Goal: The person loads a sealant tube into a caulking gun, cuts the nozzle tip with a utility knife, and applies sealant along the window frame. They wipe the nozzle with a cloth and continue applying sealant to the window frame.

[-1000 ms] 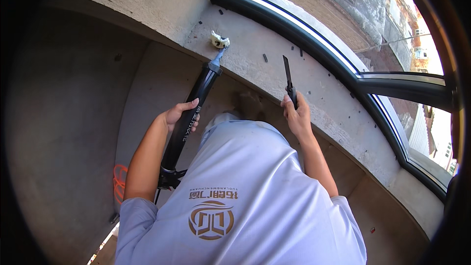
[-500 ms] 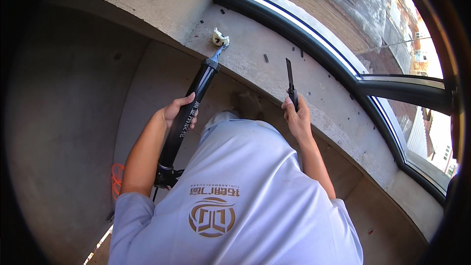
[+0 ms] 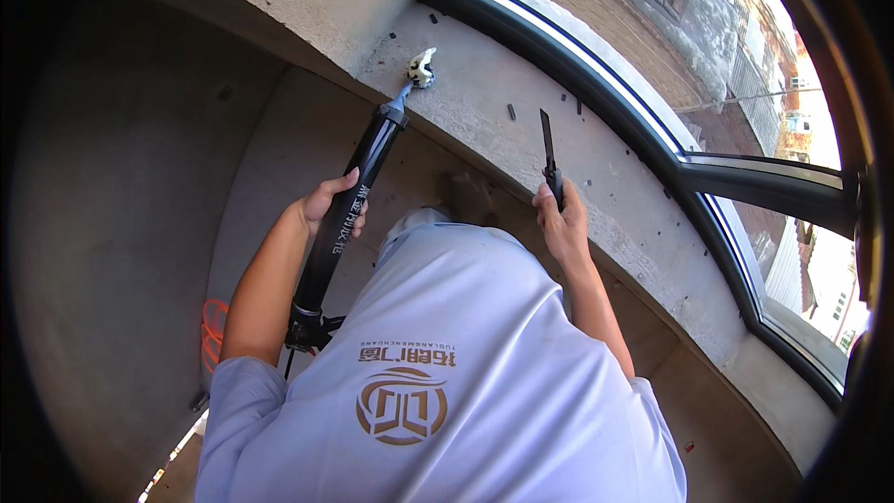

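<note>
My left hand (image 3: 328, 211) grips the barrel of a long black caulking gun (image 3: 365, 168). The gun slants up, and its nozzle tip reaches a small white lump (image 3: 422, 67) on the concrete window sill (image 3: 484, 84). My right hand (image 3: 562, 224) is closed on the handle of a black knife (image 3: 547, 151), whose blade points up in front of the sill. My white shirt (image 3: 447, 363) fills the lower middle of the view.
A dark curved window frame (image 3: 596, 74) runs along the back of the sill. Small dark bits lie scattered on the sill. A curved concrete wall (image 3: 121, 224) is at the left, with an orange coil (image 3: 213, 331) low on the floor.
The caulking gun's tip has crept up to the white lump on the sill. The right hand with the knife has stayed nearly in place.
</note>
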### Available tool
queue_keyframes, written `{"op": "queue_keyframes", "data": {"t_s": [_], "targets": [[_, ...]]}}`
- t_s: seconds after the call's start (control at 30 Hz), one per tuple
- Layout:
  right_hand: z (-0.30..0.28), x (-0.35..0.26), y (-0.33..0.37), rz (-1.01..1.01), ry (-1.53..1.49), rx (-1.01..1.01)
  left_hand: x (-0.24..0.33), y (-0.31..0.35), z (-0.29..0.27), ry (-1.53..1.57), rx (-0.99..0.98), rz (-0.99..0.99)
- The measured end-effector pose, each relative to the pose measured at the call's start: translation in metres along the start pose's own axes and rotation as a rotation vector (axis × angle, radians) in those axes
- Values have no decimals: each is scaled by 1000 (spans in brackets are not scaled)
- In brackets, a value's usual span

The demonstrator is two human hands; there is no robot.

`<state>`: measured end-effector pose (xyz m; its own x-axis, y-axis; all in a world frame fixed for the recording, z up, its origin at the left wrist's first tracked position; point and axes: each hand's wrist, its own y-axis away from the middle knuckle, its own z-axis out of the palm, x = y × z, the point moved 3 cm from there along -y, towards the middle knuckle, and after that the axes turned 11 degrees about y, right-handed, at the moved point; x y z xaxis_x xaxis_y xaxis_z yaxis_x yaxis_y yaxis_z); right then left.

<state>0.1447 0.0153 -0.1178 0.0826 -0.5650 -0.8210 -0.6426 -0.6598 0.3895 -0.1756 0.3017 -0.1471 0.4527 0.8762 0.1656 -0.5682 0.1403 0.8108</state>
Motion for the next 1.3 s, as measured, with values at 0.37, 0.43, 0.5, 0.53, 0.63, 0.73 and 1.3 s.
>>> {"op": "queue_keyframes", "data": {"t_s": [0.37,0.43,0.5,0.53,0.63,0.73,1.3], "targets": [[2,-4,-4,-22,13,-22,-12,3,-18,49,3,99],[2,-3,-4,-40,42,-17,-16,4,-20,45,-76,78],[1,-1,-5,-64,77,-11,-20,7,-20,38,-143,85],[1,-1,-5,-75,97,-7,-23,8,-18,34,-171,102],[-1,1,-3,-61,129,-5,-32,18,-11,-2,-194,169],[-3,0,-1,-83,139,-2,-35,29,-1,-64,-235,264],[-29,-5,39,-241,163,17,-57,88,84,-65,-398,463]]}}
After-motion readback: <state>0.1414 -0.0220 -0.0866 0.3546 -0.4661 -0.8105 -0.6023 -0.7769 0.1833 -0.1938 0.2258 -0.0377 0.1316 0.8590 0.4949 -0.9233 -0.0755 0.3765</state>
